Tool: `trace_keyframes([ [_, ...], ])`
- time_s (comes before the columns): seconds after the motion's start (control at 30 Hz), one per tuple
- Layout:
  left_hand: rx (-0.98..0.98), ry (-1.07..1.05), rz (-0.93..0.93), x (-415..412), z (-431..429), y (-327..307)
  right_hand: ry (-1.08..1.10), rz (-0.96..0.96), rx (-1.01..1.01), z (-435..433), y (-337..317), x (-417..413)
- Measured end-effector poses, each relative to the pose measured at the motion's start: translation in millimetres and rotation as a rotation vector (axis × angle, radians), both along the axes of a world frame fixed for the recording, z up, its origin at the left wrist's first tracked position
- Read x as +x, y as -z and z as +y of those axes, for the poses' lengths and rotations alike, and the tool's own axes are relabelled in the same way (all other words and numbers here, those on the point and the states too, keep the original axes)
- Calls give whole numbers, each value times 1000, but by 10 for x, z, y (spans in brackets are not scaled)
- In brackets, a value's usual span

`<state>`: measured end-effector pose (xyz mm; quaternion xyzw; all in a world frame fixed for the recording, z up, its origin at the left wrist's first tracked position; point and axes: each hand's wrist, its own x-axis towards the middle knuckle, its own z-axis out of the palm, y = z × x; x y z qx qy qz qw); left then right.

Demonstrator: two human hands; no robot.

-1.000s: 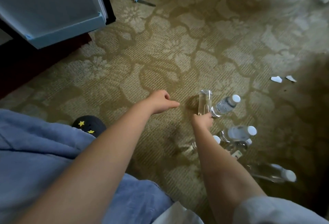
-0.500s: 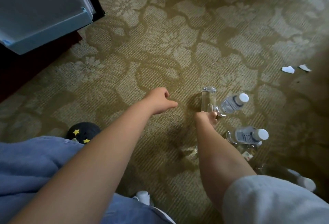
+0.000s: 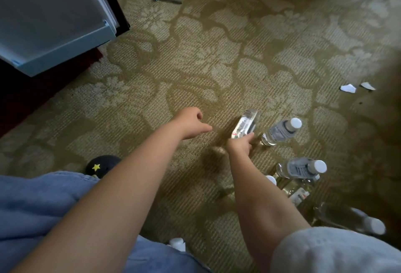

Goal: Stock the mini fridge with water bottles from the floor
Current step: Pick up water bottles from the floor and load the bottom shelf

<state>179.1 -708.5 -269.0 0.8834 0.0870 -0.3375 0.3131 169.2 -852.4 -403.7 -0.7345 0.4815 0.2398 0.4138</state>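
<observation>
"Where is the water bottle?"

"The held bottle (image 3: 245, 124) is in my right hand (image 3: 239, 145). My fingers wrap its cap end, and the rest tips up and away from me, above the carpet (image 3: 217, 55)."

"And your other hand?"

"My left hand (image 3: 191, 122) holds nothing. It is loosely curled, just beside the bottle."

"More bottles?"

"Yes. A standing bottle (image 3: 281, 130) is near, and another bottle (image 3: 301, 167) lies by my arm. The fridge door (image 3: 54, 18) is far off, up on the left."
</observation>
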Motion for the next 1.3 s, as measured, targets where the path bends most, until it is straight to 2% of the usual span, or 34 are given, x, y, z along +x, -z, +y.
trace_keyframes([
  [0.17,11,-23,16,-54,151,-92,-32,-152,-110,41,-219,102],
  [0.33,8,-63,-41,-61,302,-266,-187,-319,-144,105,-519,253],
  [0.43,-2,-63,-67,-79,373,-352,-319,-494,-7,212,-722,295],
  [0.53,-17,-56,-69,-113,423,-420,-469,-627,239,309,-1052,329],
  [0.7,-95,-33,10,-210,446,-429,-468,-681,620,383,-1512,301],
  [0.83,-165,-53,3,-272,337,-364,-344,-689,802,320,-1527,224],
  [0.93,-4,-9,-65,-270,221,-305,-204,-696,878,230,-1367,131],
  [1.0,91,23,-79,-264,144,-297,10,-665,878,127,-1214,78],
  [1.1,138,58,-95,-248,40,-324,377,-525,650,-98,-882,50],
  [1.17,143,60,-108,-234,-24,-339,549,-439,493,-264,-695,7],
  [1.3,162,79,-130,-205,-113,-334,683,-395,236,-543,-461,-56],
])
